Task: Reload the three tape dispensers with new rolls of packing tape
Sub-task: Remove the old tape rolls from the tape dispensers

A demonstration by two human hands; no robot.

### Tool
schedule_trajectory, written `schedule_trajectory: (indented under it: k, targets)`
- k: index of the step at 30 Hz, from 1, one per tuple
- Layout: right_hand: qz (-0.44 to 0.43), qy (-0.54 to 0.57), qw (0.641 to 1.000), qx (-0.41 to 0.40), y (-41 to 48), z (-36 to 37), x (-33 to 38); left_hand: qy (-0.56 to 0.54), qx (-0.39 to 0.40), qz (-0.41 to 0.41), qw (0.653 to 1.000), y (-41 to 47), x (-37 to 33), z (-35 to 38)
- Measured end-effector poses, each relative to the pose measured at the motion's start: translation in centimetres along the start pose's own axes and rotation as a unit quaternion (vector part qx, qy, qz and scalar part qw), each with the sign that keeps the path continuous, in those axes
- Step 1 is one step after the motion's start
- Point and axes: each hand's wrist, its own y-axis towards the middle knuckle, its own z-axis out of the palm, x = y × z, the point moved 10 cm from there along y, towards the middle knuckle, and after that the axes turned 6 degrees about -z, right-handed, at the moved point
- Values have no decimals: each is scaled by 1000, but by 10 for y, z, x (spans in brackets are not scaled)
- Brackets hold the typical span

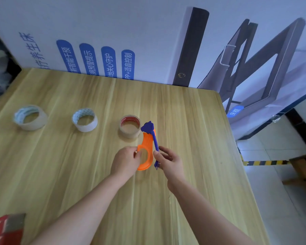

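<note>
An orange and blue tape dispenser (147, 149) is held above the wooden table (95, 174), near its middle. My left hand (126, 160) pinches the orange ring part from the left. My right hand (168, 160) grips the blue strip on its right side, and the blue end sticks up toward the far side. Three tape rolls stand in a row behind it: a brown roll with a red core (129, 126) just past the dispenser, a white roll (84, 119) in the middle, and a larger white roll (30, 117) at the left.
A printed banner (148, 41) stands along the table's far edge. A red and grey object (6, 228) lies at the near left corner. The table's right edge drops to a tiled floor (281, 165) with a yellow-black striped strip.
</note>
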Motion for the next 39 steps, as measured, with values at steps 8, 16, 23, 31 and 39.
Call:
schedule_trajectory:
  k: [8,16,23,31,39]
  targets:
    - [15,-59,994,90,-72,-21,-23,32,-16,-40,999,-91,19,-8]
    - [58,-111,982,142,-142,-45,-85,85,-11,-87,992,-191,57,21]
    - [69,-159,973,153,-175,-51,-120,144,7,-96,985,-231,79,42]
    - [16,-257,956,141,-187,-44,-129,148,33,-98,984,-242,86,56]
    - [-20,-397,905,149,-185,-36,-115,196,57,-90,975,-241,80,39]
